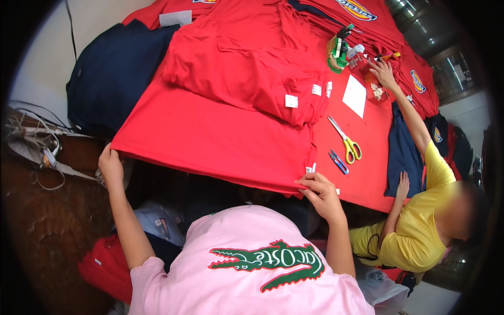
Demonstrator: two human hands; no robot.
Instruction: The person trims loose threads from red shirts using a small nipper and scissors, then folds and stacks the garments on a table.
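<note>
A red T-shirt (220, 128) lies spread flat in front of me, its near hem running along the table's front edge. My left hand (111, 167) pinches the left end of that hem. With thumb and fingers closed, my right hand (321, 195) grips the right end, just below a small white label (311, 168). Beyond the flat part lies a rumpled heap of red shirts (247, 68) with several white tags. To the right of my right hand rest blue thread snips (338, 161) and yellow-handled scissors (347, 143).
Dark navy garments (113, 79) are piled at the left. At the right, a co-worker in a yellow shirt (420, 226) reaches toward a red box (359, 62). A green tape dispenser (337, 51) and white paper (355, 96) lie nearby. Cables (42, 139) hang at the far left.
</note>
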